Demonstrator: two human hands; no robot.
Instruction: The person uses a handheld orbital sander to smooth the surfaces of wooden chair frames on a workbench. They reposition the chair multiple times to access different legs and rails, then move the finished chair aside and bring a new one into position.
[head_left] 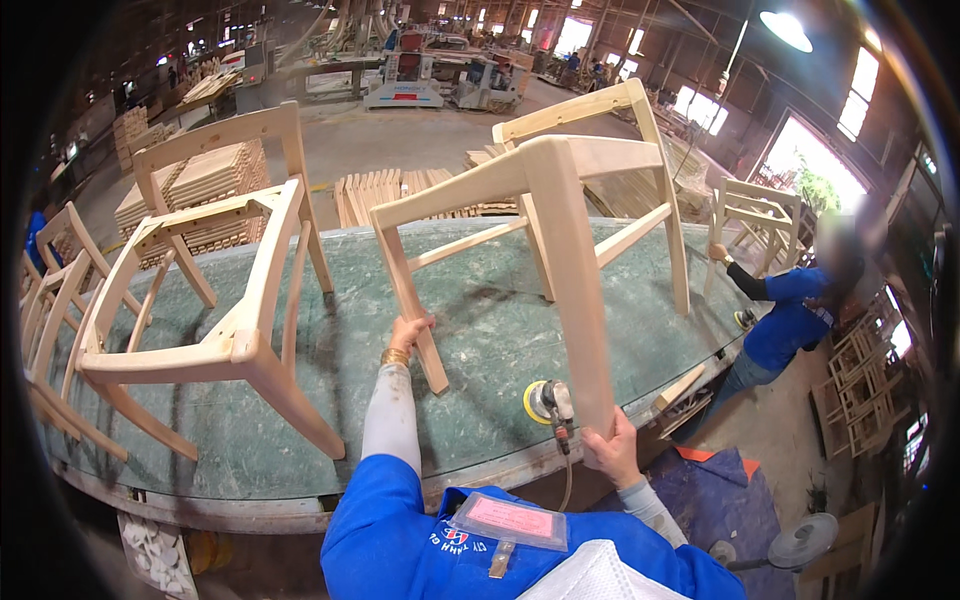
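Observation:
A pale, unfinished wooden chair frame (572, 250), with no seat panel, stands tilted over the green worktable (460, 350). My left hand (408, 335) is closed round one of its legs, close to the foot. Lower right, my right hand (613, 450) grips the bottom end of the nearest leg, which reaches past the table's front edge. Between my hands, nearer the right one, a round power sander (548, 402) with a yellow-rimmed pad rests on the table, its hose trailing off the front edge.
Another seatless chair frame (190, 368) stands to the left, with more frames (60, 290) beyond it. At the right a co-worker in blue (790, 315) holds a chair frame (757, 220). Stacked wood pieces (385, 195) lie behind the table. A fan (803, 540) stands lower right.

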